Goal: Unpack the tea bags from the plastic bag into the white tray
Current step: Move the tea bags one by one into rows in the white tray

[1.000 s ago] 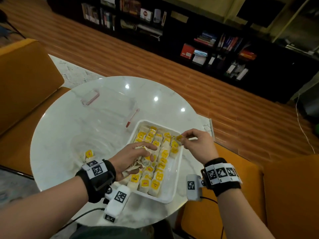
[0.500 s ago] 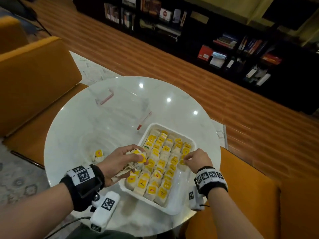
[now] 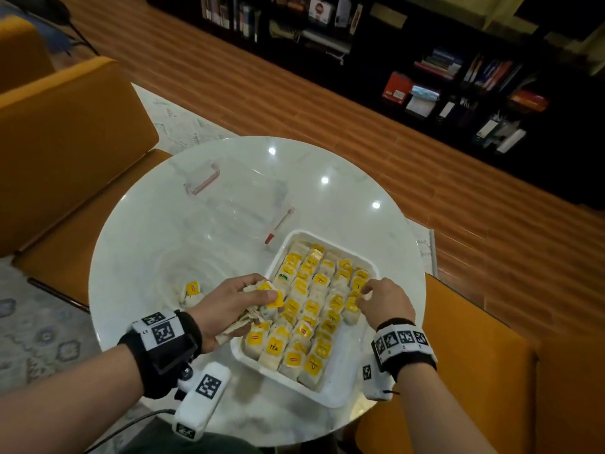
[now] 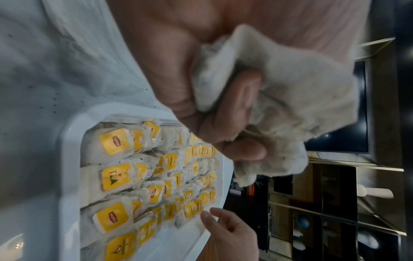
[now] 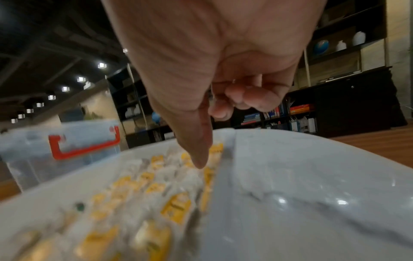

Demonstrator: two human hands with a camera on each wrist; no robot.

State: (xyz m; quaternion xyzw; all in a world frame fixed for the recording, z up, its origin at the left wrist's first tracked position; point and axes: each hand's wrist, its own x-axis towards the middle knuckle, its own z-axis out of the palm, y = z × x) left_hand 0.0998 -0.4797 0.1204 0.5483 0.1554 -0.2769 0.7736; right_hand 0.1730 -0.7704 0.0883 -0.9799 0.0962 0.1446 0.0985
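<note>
A stray yellow-tagged paper tea bag (image 3: 191, 291) is lying alone on the round white marble bench (image 3: 147, 244), left of everything else and outside the tray; judged from here, it is at risk of being forgotten. Just beside it, the left hand (image 3: 229, 304) is clutching a crumpled bunch of pale paper tea bags (image 4: 288, 109), fingers curled tightly round them, at the tray's left rim. The squeeze is looking hard enough to tear the thin paper, and dark specks are already dotting the bench near the tray in the left wrist view. Strings could also tangle, so that several bags drop at once.

The shallow white rectangular tray (image 3: 330, 399) is sitting near the bench's near edge, packed with rows of yellow-labelled tea bags (image 3: 314, 306), leaving little room; forcing more in could tip the rows over. At its right side, the right hand (image 3: 384, 299) is holding nothing, its fingers loosely curled and thumb reaching down to the outermost row. A careless nudge there could push bags over the rim. The plastic bag itself cannot be made out.
</note>
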